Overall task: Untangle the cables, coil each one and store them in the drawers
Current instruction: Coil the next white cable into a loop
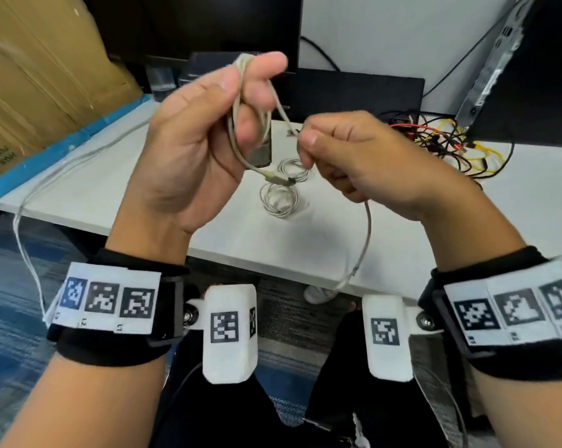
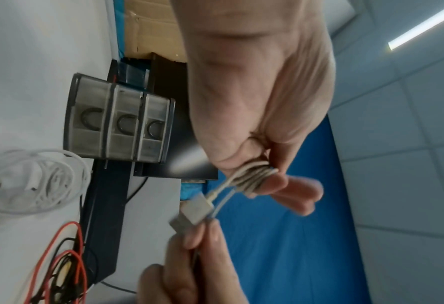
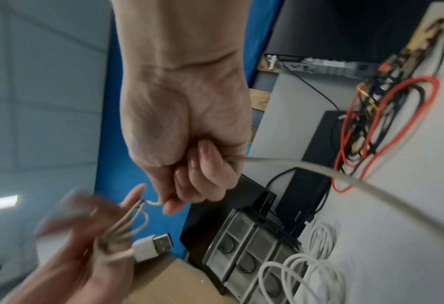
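Observation:
A beige USB cable (image 1: 237, 124) is wound in loops round the fingers of my raised left hand (image 1: 240, 101), which grips the coil (image 2: 252, 174). Its USB plug (image 3: 153, 245) sticks out beside the loops. My right hand (image 1: 308, 147) pinches the free strand just right of the coil, and the loose tail (image 1: 367, 227) hangs down past the table edge. Both hands are above the white table (image 1: 143, 189). Two white coiled cables (image 1: 279, 198) lie on it below them. The small three-drawer unit (image 2: 117, 121) stands behind, its drawers pushed in.
A tangle of red, black and yellow cables (image 1: 441, 140) lies at the right by a computer case (image 1: 532, 76). A long pale cable (image 1: 27, 221) drapes off the table's left edge. A cardboard box (image 1: 40, 76) stands at the left, black devices (image 1: 354, 92) at the back.

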A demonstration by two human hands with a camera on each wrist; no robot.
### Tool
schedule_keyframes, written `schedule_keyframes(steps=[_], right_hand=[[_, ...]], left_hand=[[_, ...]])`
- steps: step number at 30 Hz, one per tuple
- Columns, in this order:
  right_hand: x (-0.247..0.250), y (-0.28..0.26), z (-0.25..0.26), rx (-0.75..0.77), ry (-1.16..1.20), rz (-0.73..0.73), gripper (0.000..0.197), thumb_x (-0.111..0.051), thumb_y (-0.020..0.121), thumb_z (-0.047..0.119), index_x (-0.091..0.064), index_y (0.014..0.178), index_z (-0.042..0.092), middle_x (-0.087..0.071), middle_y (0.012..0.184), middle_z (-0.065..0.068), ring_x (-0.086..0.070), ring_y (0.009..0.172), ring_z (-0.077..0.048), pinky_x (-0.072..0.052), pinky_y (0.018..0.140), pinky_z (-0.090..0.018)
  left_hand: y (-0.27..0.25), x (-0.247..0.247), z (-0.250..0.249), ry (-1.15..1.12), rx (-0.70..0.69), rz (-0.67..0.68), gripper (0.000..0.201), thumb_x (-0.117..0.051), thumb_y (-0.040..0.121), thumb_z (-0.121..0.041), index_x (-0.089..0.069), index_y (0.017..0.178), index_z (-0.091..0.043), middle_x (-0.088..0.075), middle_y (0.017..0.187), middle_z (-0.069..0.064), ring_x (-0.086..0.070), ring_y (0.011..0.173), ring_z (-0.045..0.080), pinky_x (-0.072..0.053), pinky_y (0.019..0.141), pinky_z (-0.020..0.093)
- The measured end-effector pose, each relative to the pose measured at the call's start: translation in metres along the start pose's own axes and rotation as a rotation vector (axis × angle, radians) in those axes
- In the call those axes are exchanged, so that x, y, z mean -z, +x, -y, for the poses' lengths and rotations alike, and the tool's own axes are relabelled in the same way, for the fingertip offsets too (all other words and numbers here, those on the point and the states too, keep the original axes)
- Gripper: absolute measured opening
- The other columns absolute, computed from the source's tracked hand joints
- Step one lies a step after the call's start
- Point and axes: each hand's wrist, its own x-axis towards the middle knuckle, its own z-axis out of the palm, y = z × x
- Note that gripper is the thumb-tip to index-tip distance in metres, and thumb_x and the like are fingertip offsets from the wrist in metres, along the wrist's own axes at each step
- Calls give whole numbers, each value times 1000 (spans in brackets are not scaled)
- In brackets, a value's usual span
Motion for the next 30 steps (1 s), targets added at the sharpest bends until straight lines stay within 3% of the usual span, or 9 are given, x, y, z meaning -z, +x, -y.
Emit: schedule_keyframes(steps=[3, 5, 7, 8, 10, 14, 18, 23, 30], right_hand=[[-10, 0, 10, 61, -209, 139, 32, -48, 107, 25, -65, 82, 13, -45, 53, 17, -38, 48, -2, -31, 47, -15], [-11, 3, 22, 144, -337, 143, 30, -51, 106, 21, -69, 83, 12, -51, 56, 21, -45, 51, 0, -32, 52, -13], [-5, 7, 30, 220, -365, 51, 28, -55, 102, 21, -71, 81, 14, -54, 59, 17, -45, 54, -2, -34, 57, -20], [1, 9, 30, 250, -358, -15, 27, -57, 101, 23, -71, 79, 15, -55, 61, 14, -44, 57, -2, -35, 60, -24], [11, 13, 26, 269, -351, -151, 27, -61, 99, 29, -68, 78, 15, -53, 61, 13, -43, 59, -2, -36, 61, -26], [22, 16, 14, 279, -334, -285, 28, -63, 99, 31, -65, 81, 9, -45, 57, 15, -37, 57, -3, -30, 56, -15], [21, 16, 1, 280, -309, -355, 32, -63, 99, 32, -62, 83, 5, -39, 63, 1, -30, 59, -6, -29, 56, -17], [22, 19, 3, 320, -327, -537, 32, -65, 96, 37, -62, 79, 10, -35, 53, 12, -30, 56, -5, -27, 56, -20], [15, 26, -19, 263, -399, -508, 35, -55, 102, 36, -61, 79, 10, -41, 60, 4, -34, 60, -6, -29, 57, -24]], left_hand=[[7, -2, 2, 190, -9, -166, 34, -36, 111, -10, -48, 138, 5, -78, 108, 4, -73, 102, 11, -55, 81, 19], [12, -4, 8, 475, 61, -193, 30, -40, 110, -12, -57, 131, 2, -78, 96, 3, -73, 97, 13, -59, 77, 32], [15, -3, 12, 696, 123, -182, 25, -45, 105, -11, -68, 108, -2, -72, 82, 12, -68, 82, 20, -58, 75, 51], [15, -3, 12, 733, 148, -167, 25, -47, 101, -11, -70, 98, -3, -69, 75, 14, -64, 74, 24, -54, 70, 51], [12, -4, 8, 725, 187, -137, 32, -46, 100, -14, -73, 87, -4, -56, 57, 5, -47, 56, 22, -39, 55, 34], [6, -4, 4, 513, 231, -26, 44, -38, 108, -18, -73, 101, 7, -31, 51, 0, -21, 50, 18, -19, 49, 27], [1, 6, 6, 320, 261, 34, 39, -38, 106, -14, -67, 116, 12, -48, 59, 5, -39, 47, 13, -32, 49, 23], [-2, 11, 16, 310, 362, 99, 34, -45, 101, -16, -67, 116, 7, -72, 80, 9, -68, 66, 13, -54, 66, 18], [8, 11, 8, 202, 229, 55, 33, -38, 107, -13, -69, 110, -2, -60, 70, -2, -52, 59, 5, -41, 63, 17]])
